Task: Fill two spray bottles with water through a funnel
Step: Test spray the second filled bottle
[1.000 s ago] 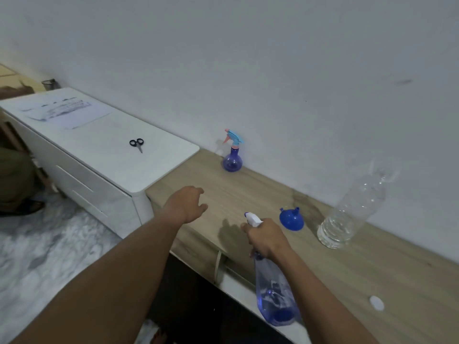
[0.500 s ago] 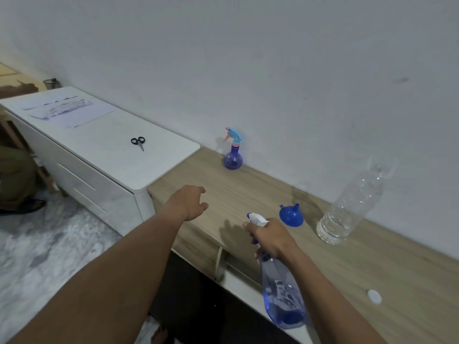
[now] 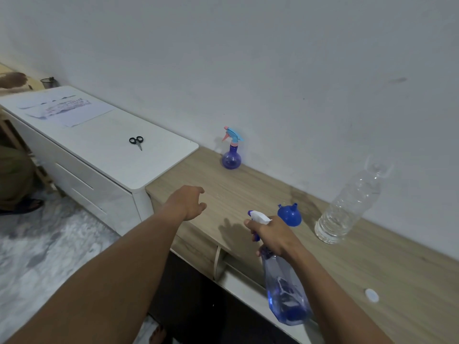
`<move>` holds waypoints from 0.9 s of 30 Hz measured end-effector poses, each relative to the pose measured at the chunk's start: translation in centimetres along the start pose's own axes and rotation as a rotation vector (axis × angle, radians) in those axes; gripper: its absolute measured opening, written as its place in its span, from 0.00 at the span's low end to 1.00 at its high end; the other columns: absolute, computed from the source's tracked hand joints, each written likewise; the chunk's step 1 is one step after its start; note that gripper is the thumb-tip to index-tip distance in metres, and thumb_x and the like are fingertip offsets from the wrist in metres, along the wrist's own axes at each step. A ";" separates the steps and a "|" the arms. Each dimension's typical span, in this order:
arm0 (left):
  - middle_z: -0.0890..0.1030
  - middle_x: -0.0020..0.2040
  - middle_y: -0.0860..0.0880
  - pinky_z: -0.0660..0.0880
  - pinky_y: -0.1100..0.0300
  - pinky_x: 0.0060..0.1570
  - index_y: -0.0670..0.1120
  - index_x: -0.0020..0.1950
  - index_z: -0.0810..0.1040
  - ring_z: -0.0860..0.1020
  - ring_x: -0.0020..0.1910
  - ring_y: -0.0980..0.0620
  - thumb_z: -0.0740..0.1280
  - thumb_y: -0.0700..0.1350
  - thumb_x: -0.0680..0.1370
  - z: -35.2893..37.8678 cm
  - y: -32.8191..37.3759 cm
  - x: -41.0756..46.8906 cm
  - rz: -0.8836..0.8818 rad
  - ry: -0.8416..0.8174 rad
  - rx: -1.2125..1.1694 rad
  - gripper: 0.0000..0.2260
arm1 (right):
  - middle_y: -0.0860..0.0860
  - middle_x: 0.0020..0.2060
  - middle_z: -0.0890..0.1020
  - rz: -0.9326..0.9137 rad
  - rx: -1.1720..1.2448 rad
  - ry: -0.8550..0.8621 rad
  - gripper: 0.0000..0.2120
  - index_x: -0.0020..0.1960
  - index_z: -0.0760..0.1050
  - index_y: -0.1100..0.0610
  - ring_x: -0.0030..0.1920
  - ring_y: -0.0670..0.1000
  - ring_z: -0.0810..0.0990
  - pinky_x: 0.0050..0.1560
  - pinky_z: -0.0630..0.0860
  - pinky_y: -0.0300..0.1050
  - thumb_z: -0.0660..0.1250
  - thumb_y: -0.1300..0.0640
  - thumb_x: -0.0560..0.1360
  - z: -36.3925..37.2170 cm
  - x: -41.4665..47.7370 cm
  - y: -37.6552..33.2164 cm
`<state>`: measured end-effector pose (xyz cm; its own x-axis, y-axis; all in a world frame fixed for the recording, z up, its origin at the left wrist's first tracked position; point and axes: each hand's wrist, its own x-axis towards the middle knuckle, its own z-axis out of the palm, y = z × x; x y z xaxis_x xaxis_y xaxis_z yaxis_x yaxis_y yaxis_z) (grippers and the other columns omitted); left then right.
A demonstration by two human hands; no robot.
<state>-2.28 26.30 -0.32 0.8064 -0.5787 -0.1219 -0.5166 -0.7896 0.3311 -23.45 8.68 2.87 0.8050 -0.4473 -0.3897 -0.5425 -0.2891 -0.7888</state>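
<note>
My right hand (image 3: 272,234) grips the neck of a clear blue spray bottle (image 3: 285,291) with a white trigger head, held over the front edge of the wooden counter (image 3: 372,264). My left hand (image 3: 187,203) hovers open above the counter's left end, holding nothing. A small round purple spray bottle (image 3: 231,155) with a blue and pink head stands by the wall. A blue funnel (image 3: 289,214) lies mouth down on the counter. To its right a clear plastic water bottle (image 3: 347,207) stands uncapped with some water in its bottom part.
A white bottle cap (image 3: 371,295) lies on the counter at the right. A white cabinet (image 3: 104,170) adjoins the counter on the left, with black scissors (image 3: 137,141) and a paper sheet (image 3: 67,111) on top. A person's leg and sandal (image 3: 17,194) show at far left.
My right hand and the blue spray bottle have shifted slightly right and farther over the counter. My left hand has stayed in about the same place, fingers apart.
</note>
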 end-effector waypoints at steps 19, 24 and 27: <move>0.77 0.69 0.45 0.73 0.54 0.65 0.49 0.75 0.71 0.76 0.66 0.47 0.68 0.54 0.78 -1.3 0.2 2.2 0.039 -0.040 -0.077 0.25 | 0.55 0.46 0.83 -0.108 0.135 0.123 0.13 0.51 0.67 0.51 0.32 0.54 0.86 0.32 0.74 0.44 0.63 0.46 0.72 -0.9 2.9 -3.3; 0.78 0.68 0.47 0.73 0.55 0.65 0.50 0.74 0.72 0.77 0.65 0.48 0.70 0.51 0.77 -1.7 1.5 4.1 0.081 -0.087 -0.186 0.25 | 0.51 0.41 0.82 -0.284 -0.003 0.302 0.04 0.46 0.73 0.50 0.40 0.52 0.82 0.35 0.75 0.43 0.67 0.52 0.75 -1.1 5.3 -5.6; 0.79 0.67 0.48 0.74 0.56 0.65 0.50 0.73 0.73 0.78 0.63 0.50 0.72 0.44 0.75 -1.3 2.6 5.6 0.136 -0.167 -0.270 0.27 | 0.50 0.42 0.82 -0.304 0.018 0.388 0.03 0.51 0.77 0.52 0.40 0.50 0.78 0.36 0.71 0.40 0.69 0.54 0.77 -1.3 7.4 -6.7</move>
<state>1.29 21.27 1.09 0.6652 -0.7183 -0.2039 -0.5035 -0.6331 0.5879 -14.18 6.19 5.91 0.7756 -0.6281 0.0627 -0.2897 -0.4424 -0.8488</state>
